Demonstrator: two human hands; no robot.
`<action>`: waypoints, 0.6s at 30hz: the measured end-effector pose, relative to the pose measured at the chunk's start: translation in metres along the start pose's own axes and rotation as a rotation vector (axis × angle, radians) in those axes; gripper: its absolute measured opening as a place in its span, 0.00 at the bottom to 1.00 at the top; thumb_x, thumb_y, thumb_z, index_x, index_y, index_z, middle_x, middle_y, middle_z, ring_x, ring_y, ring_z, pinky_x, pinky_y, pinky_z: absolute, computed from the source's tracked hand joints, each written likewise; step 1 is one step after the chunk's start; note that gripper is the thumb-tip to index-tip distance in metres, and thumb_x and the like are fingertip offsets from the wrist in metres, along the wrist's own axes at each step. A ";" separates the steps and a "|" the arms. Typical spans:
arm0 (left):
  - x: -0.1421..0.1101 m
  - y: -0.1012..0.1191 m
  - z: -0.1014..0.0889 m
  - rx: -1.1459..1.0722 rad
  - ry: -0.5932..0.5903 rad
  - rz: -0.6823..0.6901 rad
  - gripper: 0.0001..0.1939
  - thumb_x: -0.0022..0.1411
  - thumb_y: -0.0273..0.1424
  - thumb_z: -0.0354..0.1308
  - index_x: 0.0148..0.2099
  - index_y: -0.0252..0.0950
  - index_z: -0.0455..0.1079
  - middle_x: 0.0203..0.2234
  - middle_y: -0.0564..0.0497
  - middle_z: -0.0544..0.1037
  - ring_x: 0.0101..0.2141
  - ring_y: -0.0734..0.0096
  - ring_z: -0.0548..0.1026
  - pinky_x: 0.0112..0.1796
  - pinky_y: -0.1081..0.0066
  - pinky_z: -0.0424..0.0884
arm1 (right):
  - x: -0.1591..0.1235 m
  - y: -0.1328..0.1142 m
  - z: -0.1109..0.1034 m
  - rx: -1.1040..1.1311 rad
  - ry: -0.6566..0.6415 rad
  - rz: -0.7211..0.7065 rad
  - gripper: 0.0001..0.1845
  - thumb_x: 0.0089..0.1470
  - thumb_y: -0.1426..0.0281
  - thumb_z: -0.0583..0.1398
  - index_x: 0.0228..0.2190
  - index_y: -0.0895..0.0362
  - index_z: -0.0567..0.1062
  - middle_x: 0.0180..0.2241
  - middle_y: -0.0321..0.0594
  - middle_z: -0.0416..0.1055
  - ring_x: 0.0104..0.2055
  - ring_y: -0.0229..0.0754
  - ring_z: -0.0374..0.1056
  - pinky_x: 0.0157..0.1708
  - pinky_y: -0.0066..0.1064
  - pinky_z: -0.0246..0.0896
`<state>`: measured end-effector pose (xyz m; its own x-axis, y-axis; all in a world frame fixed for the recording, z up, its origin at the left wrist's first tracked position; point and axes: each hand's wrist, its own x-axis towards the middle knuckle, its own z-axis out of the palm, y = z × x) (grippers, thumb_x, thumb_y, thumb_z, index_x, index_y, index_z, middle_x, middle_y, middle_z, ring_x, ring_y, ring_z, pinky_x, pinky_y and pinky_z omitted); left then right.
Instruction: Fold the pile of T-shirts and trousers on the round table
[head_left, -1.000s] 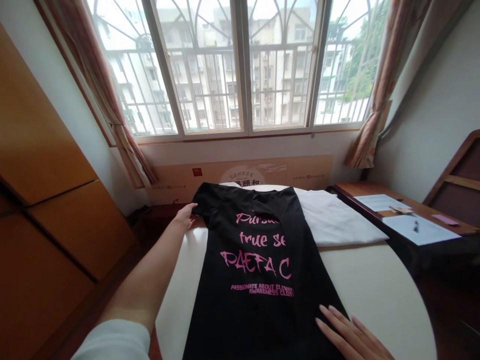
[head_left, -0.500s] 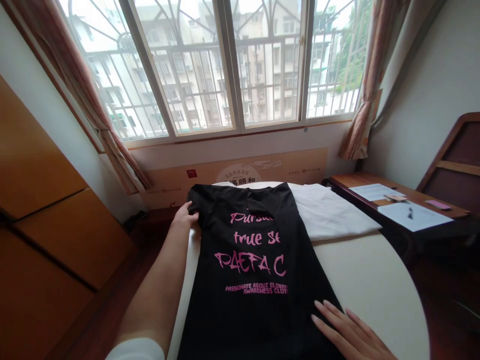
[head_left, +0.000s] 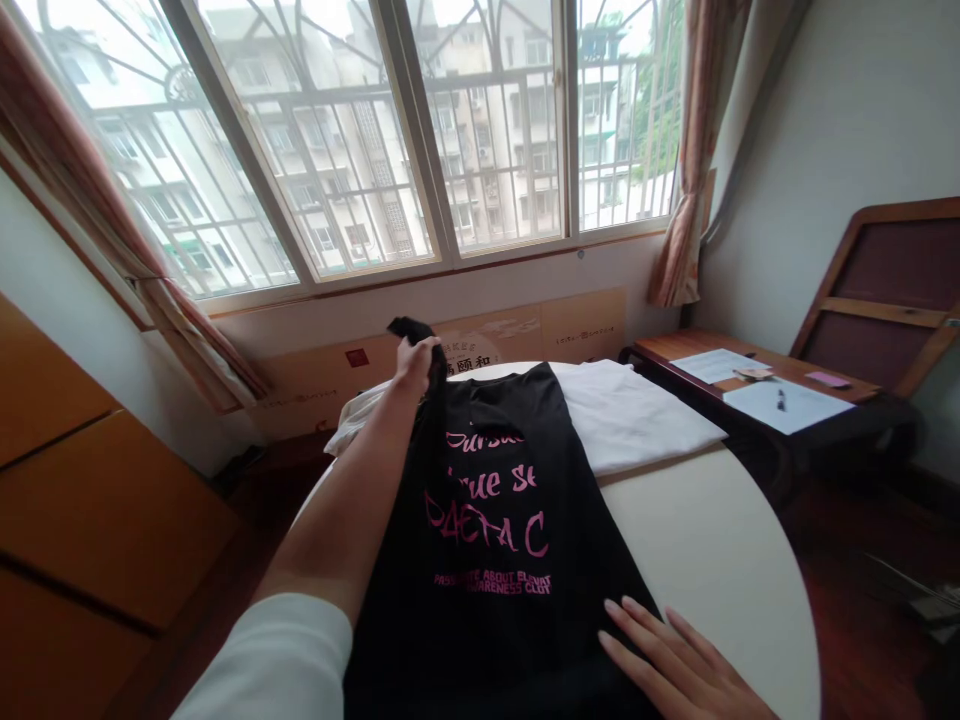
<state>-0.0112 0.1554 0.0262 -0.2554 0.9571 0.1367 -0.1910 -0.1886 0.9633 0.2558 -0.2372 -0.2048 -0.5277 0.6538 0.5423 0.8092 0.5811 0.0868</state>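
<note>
A black T-shirt (head_left: 495, 620) with pink lettering lies lengthwise over the white round table (head_left: 720, 560), its right side folded under or inward so the print is cut off. My left hand (head_left: 417, 362) grips the shirt's left sleeve and shoulder and holds that part raised above the table. Down at the lower right, my right hand (head_left: 667, 655) rests flat on the shirt's right edge with fingers stretched. White folded cloth (head_left: 637, 415) lies beyond the shirt on the right, and a pale cloth (head_left: 352, 420) shows at the left behind my forearm.
A low wooden table (head_left: 840, 385) to the right bears papers (head_left: 787, 405), a pen and a pink slip. Cardboard (head_left: 300, 385) leans under the barred window (head_left: 480, 130). Wooden cabinets (head_left: 67, 500) stand at the left.
My left hand has lifted the shirt's left sleeve and shoulder up and toward the right, uncovering the pale cloth behind. My right hand stays flat on the shirt. The view has shifted slightly.
</note>
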 end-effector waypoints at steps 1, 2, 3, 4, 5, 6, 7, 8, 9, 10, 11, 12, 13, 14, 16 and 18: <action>-0.007 -0.006 0.023 0.024 -0.054 0.003 0.20 0.55 0.21 0.69 0.50 0.34 0.72 0.29 0.55 0.75 0.30 0.71 0.73 0.37 0.71 0.72 | 0.000 0.000 0.000 -0.004 0.001 0.002 0.36 0.70 0.53 0.60 0.72 0.46 0.61 0.65 0.36 0.71 0.65 0.43 0.71 0.58 0.28 0.70; -0.016 -0.013 0.044 0.047 -0.132 -0.013 0.21 0.54 0.22 0.71 0.50 0.33 0.73 0.31 0.52 0.77 0.32 0.69 0.74 0.38 0.70 0.73 | 0.000 0.000 0.000 -0.004 0.010 -0.001 0.36 0.70 0.53 0.60 0.72 0.47 0.61 0.65 0.36 0.71 0.65 0.42 0.71 0.58 0.28 0.70; -0.027 -0.020 0.062 0.080 -0.253 -0.053 0.21 0.54 0.24 0.72 0.50 0.32 0.73 0.34 0.48 0.79 0.34 0.67 0.76 0.39 0.69 0.74 | 0.000 0.000 0.000 -0.002 0.023 -0.005 0.36 0.70 0.53 0.60 0.72 0.47 0.61 0.65 0.36 0.72 0.64 0.42 0.71 0.58 0.28 0.69; -0.039 -0.026 0.076 0.127 -0.431 -0.121 0.21 0.56 0.28 0.73 0.51 0.32 0.73 0.39 0.43 0.80 0.36 0.65 0.77 0.40 0.67 0.74 | 0.000 0.001 0.000 -0.002 0.037 -0.011 0.35 0.70 0.53 0.60 0.72 0.47 0.61 0.65 0.36 0.72 0.64 0.42 0.71 0.58 0.27 0.69; -0.052 -0.031 0.085 0.168 -0.601 -0.188 0.22 0.58 0.32 0.73 0.52 0.32 0.72 0.44 0.39 0.80 0.39 0.63 0.78 0.41 0.66 0.75 | -0.001 0.001 0.000 -0.006 0.047 -0.021 0.35 0.71 0.53 0.59 0.72 0.48 0.61 0.65 0.36 0.72 0.64 0.41 0.71 0.58 0.27 0.69; -0.064 -0.034 0.088 0.214 -0.742 -0.230 0.23 0.61 0.37 0.72 0.54 0.32 0.72 0.49 0.35 0.79 0.41 0.60 0.79 0.42 0.65 0.76 | -0.001 0.002 0.001 -0.017 0.052 -0.035 0.35 0.71 0.52 0.59 0.72 0.49 0.62 0.65 0.37 0.72 0.64 0.42 0.71 0.57 0.27 0.69; -0.076 -0.035 0.086 0.272 -0.835 -0.240 0.23 0.63 0.40 0.70 0.54 0.33 0.71 0.53 0.34 0.78 0.43 0.59 0.79 0.43 0.64 0.76 | -0.001 0.003 0.001 -0.037 0.054 -0.048 0.35 0.70 0.52 0.59 0.71 0.50 0.63 0.65 0.38 0.72 0.64 0.42 0.71 0.57 0.27 0.69; -0.088 -0.034 0.078 0.350 -0.870 -0.208 0.23 0.65 0.43 0.68 0.54 0.34 0.72 0.53 0.34 0.78 0.44 0.57 0.79 0.43 0.64 0.76 | -0.002 0.004 0.001 -0.062 0.050 -0.059 0.35 0.70 0.51 0.59 0.71 0.51 0.64 0.65 0.38 0.71 0.64 0.42 0.71 0.57 0.28 0.69; -0.100 -0.031 0.065 0.451 -0.869 -0.142 0.21 0.66 0.44 0.66 0.53 0.34 0.73 0.52 0.36 0.79 0.44 0.56 0.79 0.42 0.64 0.75 | -0.002 0.004 0.001 -0.084 0.041 -0.069 0.34 0.71 0.52 0.59 0.70 0.52 0.65 0.66 0.39 0.71 0.64 0.43 0.71 0.57 0.28 0.69; -0.113 -0.027 0.046 0.576 -0.839 -0.064 0.20 0.65 0.44 0.66 0.50 0.34 0.74 0.48 0.38 0.80 0.42 0.55 0.79 0.41 0.65 0.75 | -0.003 0.004 0.001 -0.100 0.039 -0.079 0.33 0.71 0.53 0.58 0.70 0.52 0.66 0.66 0.38 0.70 0.64 0.43 0.71 0.57 0.28 0.69; -0.128 -0.021 0.022 0.717 -0.820 0.011 0.19 0.64 0.44 0.67 0.47 0.35 0.76 0.42 0.40 0.81 0.40 0.55 0.79 0.39 0.65 0.73 | -0.003 0.004 0.002 -0.111 0.042 -0.085 0.31 0.71 0.54 0.58 0.70 0.52 0.66 0.66 0.38 0.70 0.64 0.43 0.71 0.57 0.29 0.69; -0.145 -0.016 -0.006 0.837 -0.815 0.062 0.19 0.61 0.44 0.70 0.46 0.36 0.77 0.38 0.42 0.82 0.39 0.54 0.79 0.38 0.66 0.72 | -0.003 0.003 0.002 -0.121 0.044 -0.087 0.30 0.72 0.56 0.57 0.69 0.52 0.66 0.66 0.38 0.70 0.65 0.43 0.70 0.58 0.29 0.69; -0.164 -0.012 -0.038 0.942 -0.781 0.077 0.20 0.57 0.45 0.72 0.44 0.37 0.78 0.35 0.44 0.82 0.37 0.52 0.79 0.37 0.66 0.72 | -0.003 0.003 0.002 -0.129 0.044 -0.090 0.30 0.72 0.57 0.57 0.69 0.52 0.66 0.66 0.39 0.70 0.65 0.43 0.70 0.58 0.30 0.69; -0.185 -0.009 -0.071 1.033 -0.750 0.070 0.21 0.54 0.47 0.73 0.43 0.38 0.79 0.35 0.44 0.82 0.37 0.51 0.79 0.37 0.65 0.72 | -0.003 0.002 0.002 -0.138 0.042 -0.093 0.30 0.72 0.57 0.57 0.69 0.53 0.66 0.67 0.39 0.69 0.65 0.43 0.70 0.58 0.30 0.69; -0.229 -0.010 -0.138 1.164 -0.683 0.024 0.22 0.51 0.49 0.73 0.43 0.42 0.79 0.38 0.44 0.83 0.39 0.48 0.80 0.38 0.63 0.74 | -0.003 -0.001 0.000 -0.144 0.049 -0.082 0.30 0.72 0.57 0.57 0.69 0.53 0.66 0.67 0.40 0.70 0.66 0.44 0.69 0.59 0.32 0.69; -0.270 -0.019 -0.196 1.233 -0.649 -0.018 0.21 0.48 0.49 0.73 0.41 0.45 0.80 0.37 0.46 0.84 0.39 0.46 0.81 0.39 0.61 0.76 | -0.003 -0.004 -0.007 -0.113 0.068 -0.064 0.29 0.73 0.57 0.55 0.69 0.51 0.67 0.65 0.39 0.71 0.65 0.46 0.70 0.59 0.34 0.69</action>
<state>-0.1244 -0.1426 -0.0746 0.2829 0.9512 -0.1234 0.8457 -0.1867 0.5000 0.2562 -0.2446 -0.2006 -0.5639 0.5807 0.5872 0.8003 0.5598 0.2149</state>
